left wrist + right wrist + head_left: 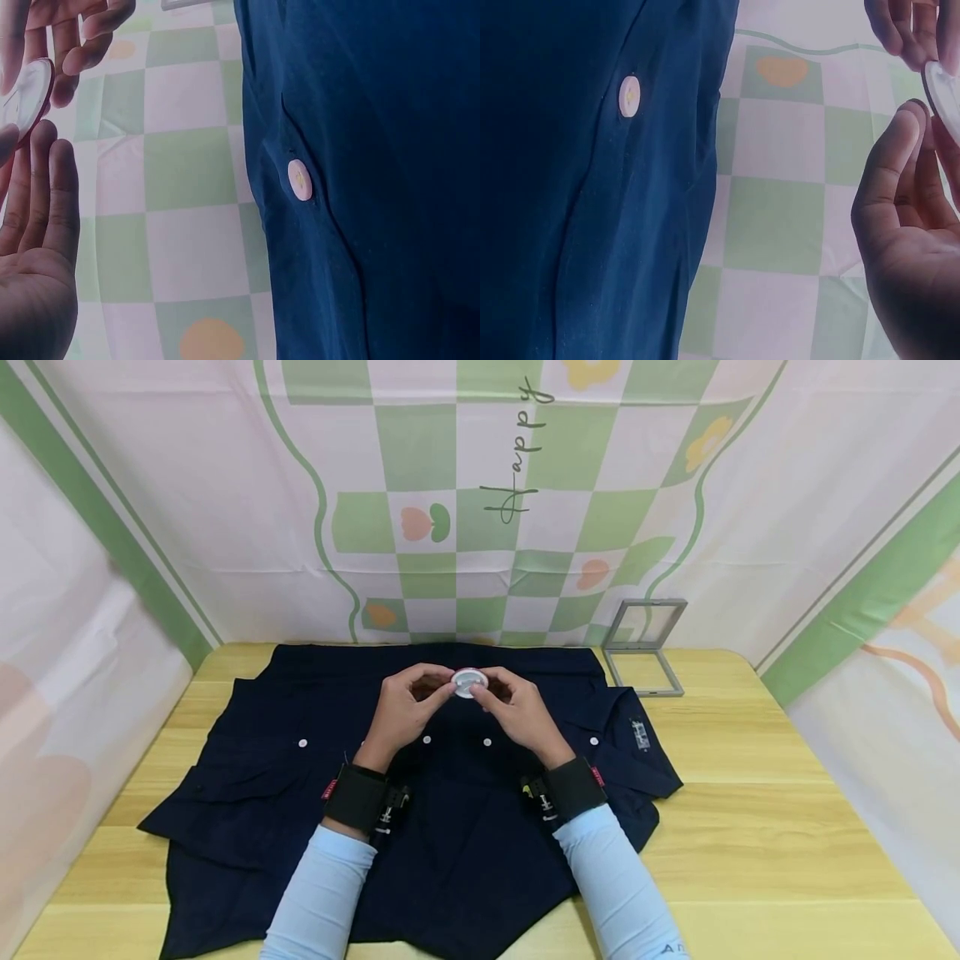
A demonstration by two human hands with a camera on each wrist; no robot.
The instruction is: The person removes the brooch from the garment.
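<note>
A round pin badge [469, 680], its pale back turned to the head camera and its rim reddish, is held up between both hands over the shirt. My left hand [403, 708] pinches its left edge between thumb and fingers. On the opposite edge my right hand [519, 707] pinches it the same way, thumb against the back. Both wrist views catch the badge [31, 94] only partly, at the frame edge. Beneath lies a dark navy shirt [457, 843], spread sideways with its collar to the right and white buttons [427, 740] along the front.
A grey hinged frame [669, 672] stands opened at the table's back right, beside the shirt collar. The wooden table [772, 827] shows around the shirt. A checked green-and-white cloth [483, 518] hangs behind the table, and pale cloth continues along both sides.
</note>
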